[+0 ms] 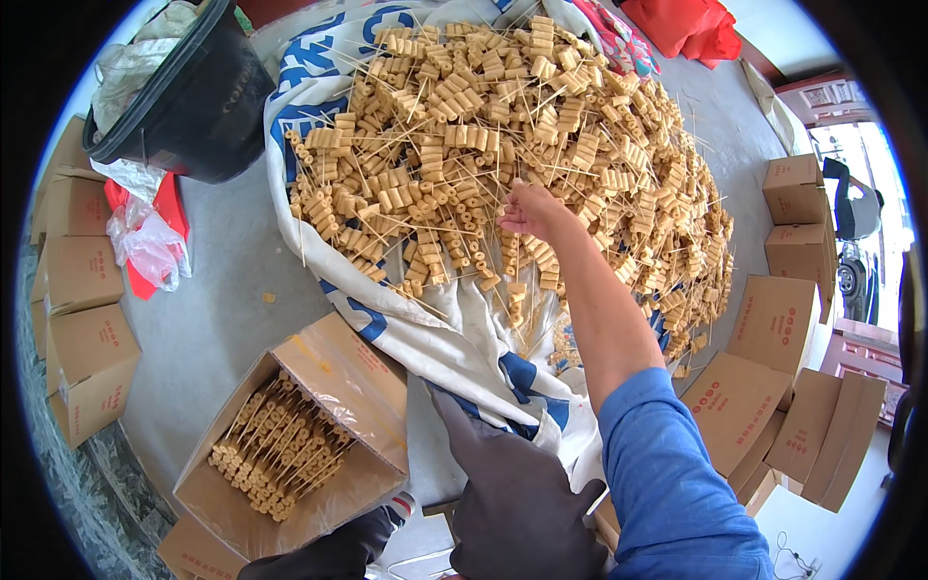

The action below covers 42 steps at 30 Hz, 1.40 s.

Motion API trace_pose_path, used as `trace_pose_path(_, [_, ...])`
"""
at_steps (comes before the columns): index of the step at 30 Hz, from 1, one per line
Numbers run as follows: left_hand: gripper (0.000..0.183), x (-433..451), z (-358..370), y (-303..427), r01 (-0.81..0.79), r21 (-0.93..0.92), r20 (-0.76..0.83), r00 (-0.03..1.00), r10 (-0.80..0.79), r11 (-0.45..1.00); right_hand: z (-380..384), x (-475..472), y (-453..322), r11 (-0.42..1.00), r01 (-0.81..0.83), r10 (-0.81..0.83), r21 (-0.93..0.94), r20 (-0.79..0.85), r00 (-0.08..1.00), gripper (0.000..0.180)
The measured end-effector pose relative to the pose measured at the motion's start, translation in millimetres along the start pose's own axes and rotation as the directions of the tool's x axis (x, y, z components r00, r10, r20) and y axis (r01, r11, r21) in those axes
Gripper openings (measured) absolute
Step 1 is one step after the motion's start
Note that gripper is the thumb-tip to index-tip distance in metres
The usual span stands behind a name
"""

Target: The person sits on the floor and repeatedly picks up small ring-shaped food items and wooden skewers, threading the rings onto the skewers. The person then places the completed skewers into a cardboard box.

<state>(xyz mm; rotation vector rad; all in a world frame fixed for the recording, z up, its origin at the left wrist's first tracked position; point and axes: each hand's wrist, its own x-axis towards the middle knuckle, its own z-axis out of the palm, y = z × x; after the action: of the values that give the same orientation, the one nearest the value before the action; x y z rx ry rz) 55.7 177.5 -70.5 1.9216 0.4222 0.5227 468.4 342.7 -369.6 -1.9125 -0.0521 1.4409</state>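
Observation:
My right hand (535, 210), its fingers curled, reaches into a large heap of skewered tan food rolls (449, 94). A thin stick shows just above the fingers, and one skewer of rolls (510, 254) lies right below them. Whether the fingers grip a stick is hidden. My left hand is out of view. Before me, the heap lies on a white and blue printed sheet (406, 312). At the lower left an open cardboard box (341, 377), lined with clear plastic, holds skewers (283, 449) stacked in rows.
A black tub (210, 101) with plastic bags stands upper left. Cardboard boxes line the left (90, 355) and right (747, 406) sides. A red bag (685, 29) lies at the far edge. A person (855, 203) is outside the doorway.

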Motion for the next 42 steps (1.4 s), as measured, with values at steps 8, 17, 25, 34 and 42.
trace_pose_path(8, [0.032, -6.4, 6.3, 4.5, 0.004, 0.017, -0.087, 0.996, -0.002, 1.0, -28.3, -101.3, 4.7, 0.895, 0.343, -0.307, -0.286, 0.166, 0.937, 0.039])
trace_pose_path(17, [0.028, 14.0, -33.2, -4.5, 0.433, -0.809, -0.086, 0.58, -0.81, 0.396, 11.1, -296.8, -7.8, -0.013, 0.826, -0.812, -0.564, 0.488, 0.321, 0.034])
trace_pose_path(25, [0.041, 52.7, -38.1, -34.2, 0.245, -0.969, 0.132, 0.607, -0.784, 0.027, 78.4, -341.3, 6.5, -0.368, 0.93, -0.566, -0.009, 0.796, -0.216, 0.033])
trace_pose_path(34, [0.027, 36.7, -53.4, -52.5, 0.043, -0.949, -0.252, 0.495, -0.831, 0.314, 124.3, -331.3, -7.7, -0.491, 0.842, -0.395, 0.223, 0.805, -0.443, 0.027])
trace_pose_path(42, [0.027, 31.5, -91.0, -39.8, -0.018, -0.871, -0.452, 0.419, -0.788, 0.49, 159.1, -147.2, -49.0, 0.115, 0.487, -0.607, -0.866, 0.328, 0.724, 0.069])
